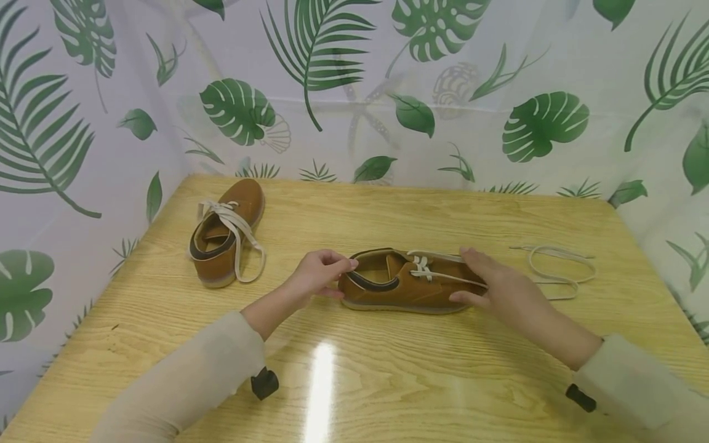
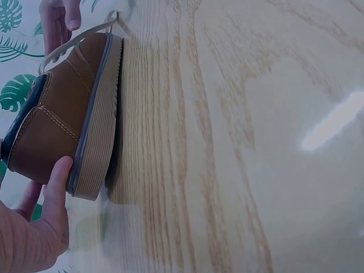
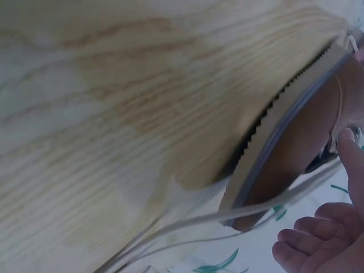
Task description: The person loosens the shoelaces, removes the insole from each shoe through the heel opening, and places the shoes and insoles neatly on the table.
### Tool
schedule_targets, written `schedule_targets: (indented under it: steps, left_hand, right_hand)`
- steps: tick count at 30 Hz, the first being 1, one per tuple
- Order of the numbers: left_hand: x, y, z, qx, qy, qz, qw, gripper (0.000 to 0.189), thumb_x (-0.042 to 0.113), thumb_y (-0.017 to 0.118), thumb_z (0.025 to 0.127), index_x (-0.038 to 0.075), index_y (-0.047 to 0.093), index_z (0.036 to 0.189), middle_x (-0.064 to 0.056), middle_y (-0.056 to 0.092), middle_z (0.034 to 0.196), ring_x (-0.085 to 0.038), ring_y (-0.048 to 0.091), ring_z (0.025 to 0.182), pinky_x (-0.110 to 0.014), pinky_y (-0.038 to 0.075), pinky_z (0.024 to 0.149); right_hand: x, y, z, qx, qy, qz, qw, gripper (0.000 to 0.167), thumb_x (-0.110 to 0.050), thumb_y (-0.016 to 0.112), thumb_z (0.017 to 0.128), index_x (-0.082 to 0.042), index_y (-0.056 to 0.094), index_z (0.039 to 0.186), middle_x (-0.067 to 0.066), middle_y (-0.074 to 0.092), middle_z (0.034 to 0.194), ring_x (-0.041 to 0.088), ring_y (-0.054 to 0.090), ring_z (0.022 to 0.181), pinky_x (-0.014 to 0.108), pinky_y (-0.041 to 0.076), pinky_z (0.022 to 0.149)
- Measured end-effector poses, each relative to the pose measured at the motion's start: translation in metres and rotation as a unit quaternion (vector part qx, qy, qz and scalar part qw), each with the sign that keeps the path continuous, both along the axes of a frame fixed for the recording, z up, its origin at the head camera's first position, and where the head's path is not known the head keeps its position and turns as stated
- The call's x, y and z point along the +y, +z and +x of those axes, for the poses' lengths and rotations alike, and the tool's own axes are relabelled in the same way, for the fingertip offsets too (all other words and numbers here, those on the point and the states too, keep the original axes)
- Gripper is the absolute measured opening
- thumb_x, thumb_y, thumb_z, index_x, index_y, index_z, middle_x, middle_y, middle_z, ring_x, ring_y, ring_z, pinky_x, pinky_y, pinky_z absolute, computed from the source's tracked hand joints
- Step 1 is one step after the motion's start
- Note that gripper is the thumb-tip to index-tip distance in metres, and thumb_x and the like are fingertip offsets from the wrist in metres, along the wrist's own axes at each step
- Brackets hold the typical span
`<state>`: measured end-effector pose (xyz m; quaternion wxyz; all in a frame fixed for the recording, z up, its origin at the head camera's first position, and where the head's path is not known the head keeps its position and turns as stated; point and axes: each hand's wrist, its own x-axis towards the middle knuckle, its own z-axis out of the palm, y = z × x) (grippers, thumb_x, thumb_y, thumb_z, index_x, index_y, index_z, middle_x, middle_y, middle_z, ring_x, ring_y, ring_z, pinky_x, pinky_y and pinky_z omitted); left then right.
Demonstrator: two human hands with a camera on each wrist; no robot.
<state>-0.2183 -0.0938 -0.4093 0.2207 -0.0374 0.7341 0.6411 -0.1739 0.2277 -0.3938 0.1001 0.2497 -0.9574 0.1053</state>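
Note:
A brown low shoe (image 1: 426, 294) with a dark collar lies sole down, toe to the right. My left hand (image 1: 317, 272) holds its heel between thumb and fingers; in the left wrist view a fingertip presses the heel's side (image 2: 48, 145). Over the toe is my right hand (image 1: 512, 295), thumb and fingers spread to either side of it. The right wrist view has those fingers (image 3: 307, 242) loosely bent with nothing gripped. A cream shoelace (image 1: 422, 269) crosses the eyelets, and its long ends pass under the right hand to curl on the table (image 1: 573, 258).
A second brown shoe (image 1: 218, 266) stands at the table's left, toe pointing away, its loose lace hanging over the side. Leaf-printed cloth (image 1: 332, 141) rises behind the wooden table (image 1: 421, 381) and at both sides.

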Motion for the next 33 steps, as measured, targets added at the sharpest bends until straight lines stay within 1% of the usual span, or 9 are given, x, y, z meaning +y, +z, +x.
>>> schedule_targets:
  steps: [1, 2, 4, 6, 11, 16, 18, 26, 33]
  left_hand:
    - [0.0, 0.0, 0.0, 0.001, -0.001, 0.0, 1.0, 0.029, 0.023, 0.065, 0.089, 0.001, 0.06, 0.107, -0.011, 0.052, 0.125, -0.035, 0.048, 0.119, -0.034, 0.061, 0.073]
    - [0.0, 0.0, 0.0, 0.002, -0.002, -0.001, 1.0, 0.029, 0.023, 0.065, 0.089, 0.001, 0.059, 0.107, -0.012, 0.052, 0.125, -0.035, 0.048, 0.118, -0.034, 0.061, 0.074]
    - [0.001, 0.0, 0.0, 0.002, -0.002, -0.003, 1.0, 0.029, 0.023, 0.065, 0.089, 0.001, 0.059, 0.107, -0.012, 0.052, 0.125, -0.035, 0.048, 0.118, -0.034, 0.061, 0.074]
    - [0.001, 0.001, 0.0, 0.004, -0.003, -0.004, 1.0, 0.029, 0.022, 0.065, 0.089, 0.001, 0.059, 0.107, -0.012, 0.053, 0.125, -0.035, 0.047, 0.119, -0.035, 0.061, 0.075]
    - [0.001, 0.001, 0.0, 0.007, -0.006, -0.006, 0.9999, 0.029, 0.023, 0.064, 0.089, 0.0, 0.059, 0.108, -0.012, 0.053, 0.125, -0.035, 0.047, 0.118, -0.035, 0.061, 0.075]
    - [0.001, 0.001, -0.001, 0.008, -0.009, -0.01, 0.9999, 0.029, 0.023, 0.065, 0.089, 0.001, 0.059, 0.107, -0.011, 0.053, 0.122, -0.034, 0.048, 0.117, -0.034, 0.061, 0.073]
    - [0.001, 0.002, -0.001, 0.008, -0.009, -0.012, 0.9999, 0.029, 0.024, 0.065, 0.089, 0.001, 0.06, 0.107, -0.011, 0.053, 0.122, -0.034, 0.048, 0.116, -0.034, 0.061, 0.072]
    - [0.0, 0.003, -0.002, 0.008, -0.013, -0.016, 0.9998, 0.03, 0.024, 0.065, 0.089, 0.002, 0.059, 0.108, -0.011, 0.052, 0.123, -0.034, 0.049, 0.116, -0.034, 0.061, 0.072]
    - [0.0, 0.001, -0.002, 0.012, -0.016, -0.021, 0.9996, 0.031, 0.025, 0.065, 0.089, 0.001, 0.059, 0.108, -0.011, 0.052, 0.118, -0.03, 0.049, 0.109, -0.033, 0.061, 0.072]
  right_hand:
    - [-0.002, -0.001, 0.001, -0.001, 0.002, 0.008, 1.0, 0.08, -0.037, 0.076, 0.075, 0.005, 0.045, 0.136, 0.028, 0.049, 0.133, 0.04, 0.064, 0.097, 0.032, 0.058, 0.058]
    - [-0.003, -0.002, 0.001, -0.007, 0.002, 0.014, 0.9999, 0.081, -0.038, 0.075, 0.076, 0.005, 0.045, 0.137, 0.028, 0.048, 0.134, 0.043, 0.056, 0.111, 0.037, 0.059, 0.064]
    - [-0.006, -0.005, 0.002, -0.018, -0.002, 0.027, 0.9995, 0.081, -0.04, 0.073, 0.078, 0.005, 0.043, 0.138, 0.027, 0.046, 0.137, 0.042, 0.049, 0.12, 0.048, 0.057, 0.078]
    - [-0.008, -0.008, 0.002, -0.031, -0.004, 0.041, 0.9987, 0.082, -0.042, 0.071, 0.08, 0.006, 0.04, 0.139, 0.026, 0.042, 0.14, 0.042, 0.045, 0.125, 0.051, 0.053, 0.087]
    - [-0.011, -0.018, 0.002, -0.011, 0.024, 0.078, 0.9966, 0.082, -0.04, 0.069, 0.082, 0.012, 0.038, 0.138, 0.029, 0.04, 0.141, 0.043, 0.043, 0.126, 0.053, 0.044, 0.101]
    - [-0.011, -0.025, 0.005, 0.019, 0.05, 0.151, 0.987, 0.078, -0.038, 0.067, 0.084, 0.014, 0.039, 0.136, 0.031, 0.04, 0.139, 0.042, 0.041, 0.128, 0.051, 0.041, 0.105]
    - [-0.011, -0.027, 0.006, 0.019, 0.05, 0.161, 0.9855, 0.076, -0.037, 0.066, 0.085, 0.014, 0.039, 0.136, 0.03, 0.04, 0.14, 0.042, 0.04, 0.129, 0.05, 0.04, 0.107]
    - [-0.012, -0.033, 0.004, 0.019, 0.044, 0.122, 0.9914, 0.072, -0.035, 0.063, 0.088, 0.013, 0.038, 0.136, 0.03, 0.04, 0.14, 0.042, 0.04, 0.129, 0.05, 0.039, 0.107]
    - [-0.011, -0.036, 0.004, 0.021, 0.04, 0.109, 0.993, 0.07, -0.038, 0.058, 0.09, 0.011, 0.041, 0.136, 0.028, 0.042, 0.139, 0.042, 0.042, 0.128, 0.051, 0.04, 0.106]
